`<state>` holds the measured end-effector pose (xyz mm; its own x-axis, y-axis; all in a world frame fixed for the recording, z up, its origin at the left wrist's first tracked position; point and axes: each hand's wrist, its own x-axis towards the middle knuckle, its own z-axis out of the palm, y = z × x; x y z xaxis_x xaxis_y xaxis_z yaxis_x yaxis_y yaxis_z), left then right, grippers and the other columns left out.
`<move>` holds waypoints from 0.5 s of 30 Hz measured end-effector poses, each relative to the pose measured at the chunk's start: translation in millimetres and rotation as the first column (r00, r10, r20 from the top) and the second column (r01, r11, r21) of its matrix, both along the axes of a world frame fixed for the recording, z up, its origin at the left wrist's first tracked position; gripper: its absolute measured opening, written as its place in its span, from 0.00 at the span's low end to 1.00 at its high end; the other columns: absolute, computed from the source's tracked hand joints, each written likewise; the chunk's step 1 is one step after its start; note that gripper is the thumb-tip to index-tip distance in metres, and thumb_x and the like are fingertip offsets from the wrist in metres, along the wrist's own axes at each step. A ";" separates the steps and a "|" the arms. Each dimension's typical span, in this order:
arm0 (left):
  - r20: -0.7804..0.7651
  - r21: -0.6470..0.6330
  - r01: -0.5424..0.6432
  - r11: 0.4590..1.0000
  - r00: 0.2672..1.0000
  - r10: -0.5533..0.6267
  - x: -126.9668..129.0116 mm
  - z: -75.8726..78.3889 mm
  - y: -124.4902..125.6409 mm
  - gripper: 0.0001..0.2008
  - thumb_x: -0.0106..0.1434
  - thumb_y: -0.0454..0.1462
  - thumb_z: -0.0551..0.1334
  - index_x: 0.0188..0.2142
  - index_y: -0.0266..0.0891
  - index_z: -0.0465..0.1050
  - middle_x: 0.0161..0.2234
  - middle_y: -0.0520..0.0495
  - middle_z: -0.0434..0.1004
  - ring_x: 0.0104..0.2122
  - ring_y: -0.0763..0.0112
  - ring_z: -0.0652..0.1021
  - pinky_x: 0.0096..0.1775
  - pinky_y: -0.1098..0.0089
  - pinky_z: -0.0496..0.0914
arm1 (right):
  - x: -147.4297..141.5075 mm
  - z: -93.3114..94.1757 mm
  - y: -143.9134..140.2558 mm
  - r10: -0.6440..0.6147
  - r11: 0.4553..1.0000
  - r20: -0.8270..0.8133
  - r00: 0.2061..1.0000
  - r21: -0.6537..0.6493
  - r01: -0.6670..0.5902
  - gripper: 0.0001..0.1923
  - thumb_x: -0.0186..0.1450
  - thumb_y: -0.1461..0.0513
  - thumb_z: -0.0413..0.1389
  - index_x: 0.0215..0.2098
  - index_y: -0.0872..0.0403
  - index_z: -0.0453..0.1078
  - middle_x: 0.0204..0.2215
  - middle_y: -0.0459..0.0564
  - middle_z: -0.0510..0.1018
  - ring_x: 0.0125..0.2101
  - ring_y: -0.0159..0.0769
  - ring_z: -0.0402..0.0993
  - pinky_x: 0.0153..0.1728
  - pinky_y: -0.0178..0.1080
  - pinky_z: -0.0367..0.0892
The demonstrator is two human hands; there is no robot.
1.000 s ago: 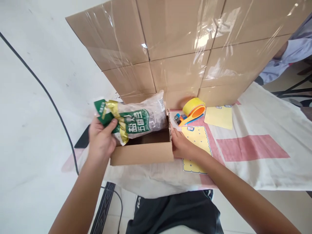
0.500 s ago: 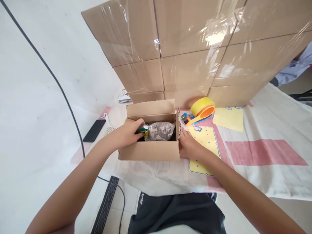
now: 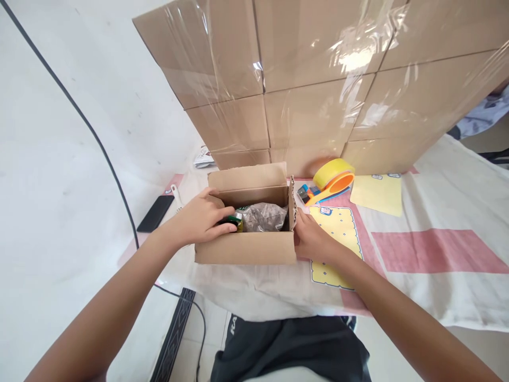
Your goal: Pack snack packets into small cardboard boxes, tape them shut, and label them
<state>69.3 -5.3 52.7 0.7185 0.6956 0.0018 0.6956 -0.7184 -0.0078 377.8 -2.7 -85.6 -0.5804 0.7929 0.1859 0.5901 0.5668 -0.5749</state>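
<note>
My left hand [image 3: 202, 217] reaches into the open carton [image 3: 246, 246] on the bench [image 3: 433, 286], fingers pinching the green end of the snack bag [image 3: 260, 216] lying inside; it looks soft, light, crinkly and slippery, best gripped at that crimped end; my right hand [image 3: 312, 239] clasps the carton's right wall.

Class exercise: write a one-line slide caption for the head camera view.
Left hand presses a snack packet into an open cardboard box while the right hand steadies its side.

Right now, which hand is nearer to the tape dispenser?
Right. The right hand grips the box's right side, just below the tape dispenser; the left hand reaches into the box's far left end.
</note>
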 end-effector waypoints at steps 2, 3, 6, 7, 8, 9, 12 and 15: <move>0.045 -0.029 0.019 0.999 0.999 -0.018 -5.4 -0.1 -0.2 0.19 0.71 0.49 0.52 0.36 0.44 0.78 0.29 0.48 0.80 0.32 0.63 0.77 0.57 0.55 0.57 | -1.4 0.9 -0.1 -0.007 1.000 0.002 1.000 -0.011 0.007 0.61 0.57 0.53 0.67 0.75 0.54 0.32 0.58 0.65 0.65 0.54 0.62 0.66 0.52 0.59 0.67; 0.075 -0.021 0.019 1.000 0.997 -0.017 -9.0 -0.8 -1.1 0.19 0.70 0.49 0.52 0.35 0.44 0.78 0.30 0.47 0.80 0.33 0.62 0.77 0.56 0.55 0.57 | -1.6 1.3 -0.5 -0.012 1.000 0.002 1.000 -0.021 0.012 0.62 0.57 0.53 0.67 0.75 0.53 0.31 0.58 0.65 0.65 0.54 0.62 0.66 0.52 0.59 0.67; 0.240 0.098 -0.055 0.994 0.970 0.030 -24.0 -6.0 -7.7 0.20 0.69 0.51 0.52 0.35 0.44 0.77 0.29 0.47 0.79 0.33 0.61 0.77 0.53 0.54 0.58 | 2.8 4.4 -2.9 -0.029 0.997 -0.020 0.999 -0.069 0.027 0.64 0.57 0.52 0.68 0.75 0.51 0.29 0.61 0.65 0.63 0.56 0.62 0.66 0.53 0.59 0.67; 0.317 0.161 -0.102 0.982 0.947 0.046 -29.1 -8.6 -11.3 0.20 0.69 0.51 0.51 0.35 0.44 0.76 0.29 0.47 0.79 0.33 0.60 0.77 0.53 0.53 0.59 | 6.1 6.9 -4.2 -0.021 0.996 -0.045 0.999 -0.091 0.017 0.64 0.57 0.51 0.67 0.76 0.50 0.28 0.63 0.64 0.61 0.58 0.62 0.64 0.55 0.60 0.67; 0.386 0.220 -0.144 0.965 0.921 0.050 -33.4 -11.4 -15.6 0.20 0.69 0.51 0.51 0.36 0.44 0.76 0.30 0.46 0.79 0.34 0.59 0.77 0.53 0.53 0.60 | 10.0 10.4 -5.6 0.001 0.993 -0.084 0.996 -0.119 -0.011 0.62 0.60 0.50 0.66 0.76 0.49 0.28 0.66 0.63 0.58 0.62 0.62 0.61 0.57 0.60 0.66; 0.437 0.271 -0.171 0.947 0.899 0.038 -36.1 -13.9 -20.4 0.20 0.69 0.51 0.52 0.38 0.44 0.77 0.33 0.45 0.81 0.37 0.57 0.78 0.53 0.53 0.61 | 14.1 15.1 -7.0 0.027 0.988 -0.144 0.989 -0.145 -0.048 0.58 0.63 0.48 0.63 0.76 0.47 0.28 0.70 0.61 0.54 0.66 0.60 0.56 0.60 0.60 0.63; 0.385 0.334 -0.100 0.937 0.922 -0.039 -32.9 -18.0 -36.4 0.20 0.69 0.50 0.54 0.52 0.46 0.76 0.51 0.41 0.81 0.53 0.51 0.77 0.57 0.53 0.60 | 22.1 33.8 -10.1 0.043 0.974 -0.369 0.928 -0.191 -0.121 0.41 0.73 0.45 0.47 0.76 0.40 0.31 0.75 0.46 0.41 0.73 0.50 0.39 0.68 0.58 0.53; 0.201 0.257 -0.009 0.966 0.979 -0.044 -17.5 -17.8 -49.0 0.23 0.71 0.50 0.55 0.63 0.51 0.68 0.61 0.44 0.74 0.60 0.52 0.73 0.63 0.50 0.52 | 17.5 51.6 -10.0 -0.012 0.984 -0.479 0.878 -0.164 -0.076 0.31 0.75 0.45 0.40 0.74 0.37 0.46 0.74 0.39 0.43 0.74 0.44 0.35 0.71 0.56 0.45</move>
